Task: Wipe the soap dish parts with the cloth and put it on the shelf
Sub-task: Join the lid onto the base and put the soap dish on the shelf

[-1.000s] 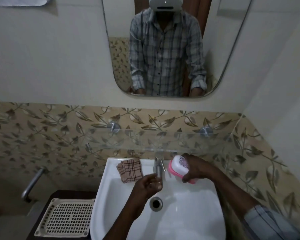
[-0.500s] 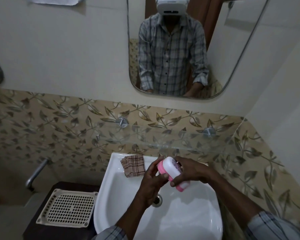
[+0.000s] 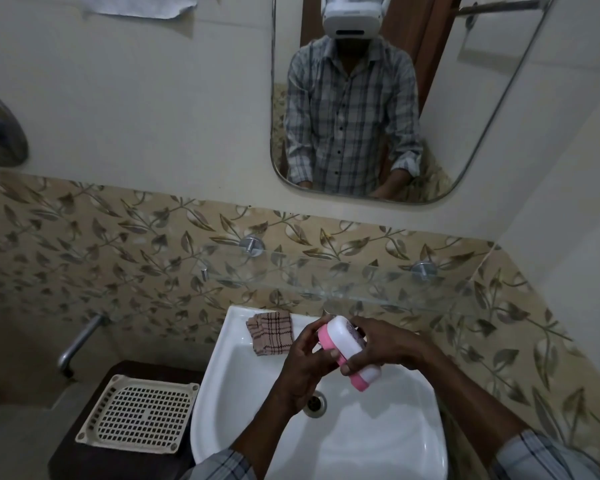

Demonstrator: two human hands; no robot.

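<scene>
Soap dish (image 3: 343, 348): we see it held tilted over the sink (image 3: 361, 445), pink base, white top.
Right hand (image 3: 385, 344): grip wrapped over the white top.
Left hand (image 3: 305, 362): grip pinching the pink edge.
Cloth (image 3: 271, 332): folded on the sink's back rim, left of the dish.
Glass shelf (image 3: 361, 282): on the tiled wall above the sink.
Writing: dish marking too blurred for us to read.

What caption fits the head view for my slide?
Left hand and right hand hold the pink-and-white soap dish over the sink; checked cloth lies on its rim.
</scene>
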